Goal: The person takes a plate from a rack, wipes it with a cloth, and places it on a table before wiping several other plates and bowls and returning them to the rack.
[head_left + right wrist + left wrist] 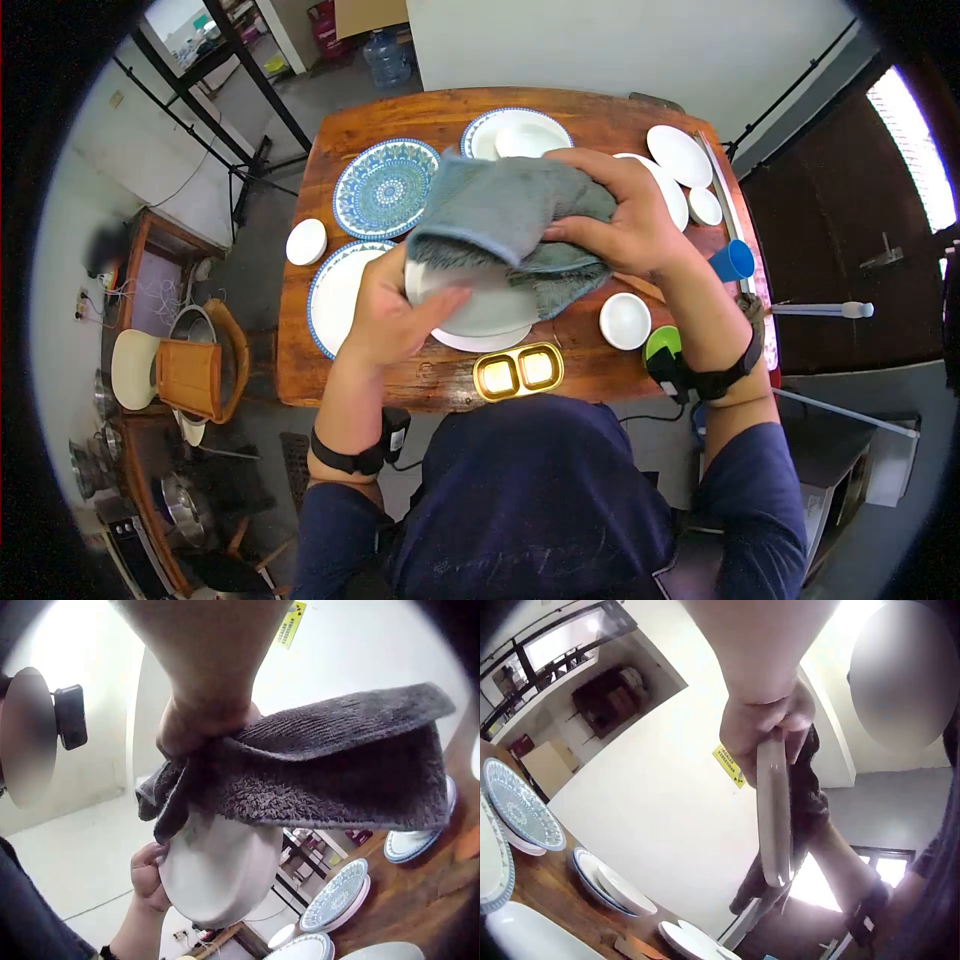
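A white dish (492,305) is held up above the table, partly covered by a grey cloth (510,205). The left hand (385,312) grips its left edge, thumb over the dish. On the other side the right hand (635,215) holds the bunched cloth against the dish. In the left wrist view the dish (774,817) is seen edge-on below the left hand (761,731). The right wrist view shows the cloth (337,765) hanging from the right hand (202,727) over the dish (217,874); the left hand (148,876) pinches the rim.
On the wooden table (410,385) stand a blue patterned plate (388,188), a small white bowl (306,242), another white bowl (625,321), a gold divided tray (518,372), a green cup (662,345) and a blue cup (733,261). White plates (679,156) lie at the back right.
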Tool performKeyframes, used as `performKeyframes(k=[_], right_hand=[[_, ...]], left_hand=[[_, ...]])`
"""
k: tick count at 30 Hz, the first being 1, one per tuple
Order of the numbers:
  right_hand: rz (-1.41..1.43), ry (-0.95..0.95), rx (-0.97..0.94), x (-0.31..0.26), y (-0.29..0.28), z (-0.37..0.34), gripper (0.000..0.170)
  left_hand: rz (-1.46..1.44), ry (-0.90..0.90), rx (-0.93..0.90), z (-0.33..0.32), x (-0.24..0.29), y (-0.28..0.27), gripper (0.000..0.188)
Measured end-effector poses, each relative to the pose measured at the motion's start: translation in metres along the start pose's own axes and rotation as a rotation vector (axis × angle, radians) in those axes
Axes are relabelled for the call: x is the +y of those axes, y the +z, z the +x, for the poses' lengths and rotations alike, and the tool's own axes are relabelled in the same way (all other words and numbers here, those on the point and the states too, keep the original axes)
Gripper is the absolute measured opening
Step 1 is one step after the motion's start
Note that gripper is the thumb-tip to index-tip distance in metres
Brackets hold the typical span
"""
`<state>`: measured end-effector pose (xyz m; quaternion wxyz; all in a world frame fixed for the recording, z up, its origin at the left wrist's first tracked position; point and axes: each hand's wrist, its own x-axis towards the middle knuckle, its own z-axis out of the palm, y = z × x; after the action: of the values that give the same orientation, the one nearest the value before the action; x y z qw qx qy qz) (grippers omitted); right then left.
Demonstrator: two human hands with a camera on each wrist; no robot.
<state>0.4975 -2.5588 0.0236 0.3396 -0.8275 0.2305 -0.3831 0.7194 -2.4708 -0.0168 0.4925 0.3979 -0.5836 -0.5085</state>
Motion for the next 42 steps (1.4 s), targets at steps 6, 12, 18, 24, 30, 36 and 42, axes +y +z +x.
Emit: performKeyframes(k=[6,12,18,24,30,36,42], right_hand=[[0.177,0.07,0.129,0.009,0.008,0.012,0.039],[0.25,0.192,0.499,0.037,0.043,-0.009,0.039],[-0.653,0.189,0.383,0.021,0.077,-0.029,0.061],[-0.627,-0.016,-0.136,-0.007,0.096,-0.037,0.061],[-0.888,-0.4,0.046,0.037,0.085,-0.051,0.035],[-0.607,-0.278,0.022,0.04,0.076,-0.04,0.043],[0.133,0.322,0.377,0.046,0.057,-0.037,0.032]], left_hand=[[-0.277,0.083,0.223,0.004,-0.007,0.012,0.021],[-0.559,0.13,0.414,0.01,-0.011,0.02,0.023],[-0.648,0.057,0.482,0.017,-0.035,0.028,0.037],[-0.519,-0.078,0.519,0.018,-0.044,0.029,0.035],[-0.507,-0.018,0.339,0.013,-0.039,0.028,0.034],[-0.447,-0.044,0.564,0.026,-0.05,0.018,0.023],[0.11,0.168,0.771,0.011,-0.073,0.013,0.039]])
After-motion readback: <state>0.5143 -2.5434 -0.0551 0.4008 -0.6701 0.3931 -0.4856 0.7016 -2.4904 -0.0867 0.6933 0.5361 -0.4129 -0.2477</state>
